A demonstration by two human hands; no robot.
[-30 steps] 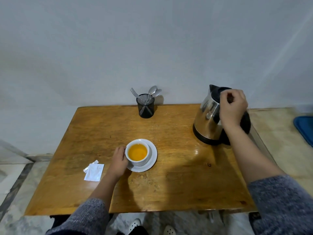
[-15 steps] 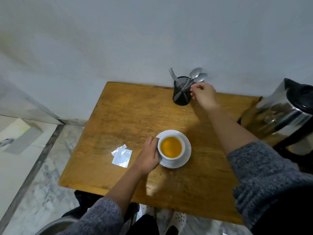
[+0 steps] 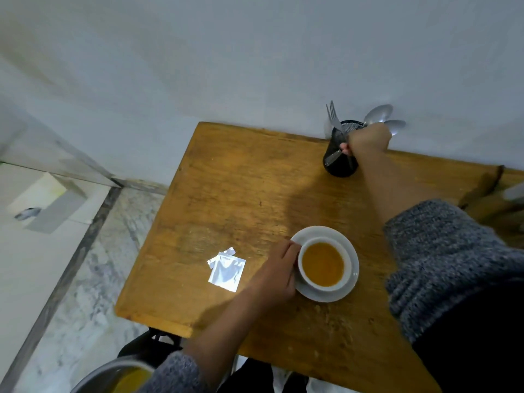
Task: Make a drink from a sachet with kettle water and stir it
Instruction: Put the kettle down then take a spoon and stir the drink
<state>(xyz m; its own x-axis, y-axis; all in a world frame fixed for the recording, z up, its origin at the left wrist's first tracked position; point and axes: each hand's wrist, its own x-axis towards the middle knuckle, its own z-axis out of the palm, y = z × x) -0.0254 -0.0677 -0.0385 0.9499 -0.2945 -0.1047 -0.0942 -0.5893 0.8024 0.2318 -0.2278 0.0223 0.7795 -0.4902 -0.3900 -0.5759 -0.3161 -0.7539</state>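
A white cup (image 3: 322, 263) full of orange drink stands on a white saucer (image 3: 351, 268) near the front of the wooden table (image 3: 241, 194). My left hand (image 3: 276, 272) grips the cup's left side. At the table's back edge a black mesh holder (image 3: 338, 163) keeps a fork (image 3: 333, 116) and two spoons (image 3: 378, 113). My right hand (image 3: 368, 137) is closed over the holder's rim, around the spoon handles. The torn silver sachet (image 3: 226, 269) lies flat to the left of the cup. The kettle shows only as a blurred sliver (image 3: 514, 191) at the right edge.
A white wall rises right behind the table. Marble floor (image 3: 85, 279) lies to the left, with a low step beyond it. A round metal rim (image 3: 105, 373) shows at the bottom left, below the table's front edge.
My right hand left the kettle, crossed to the cutlery holder and closed on the spoons. My view swung left, so the kettle slid out of frame. The left hand stayed on the cup.
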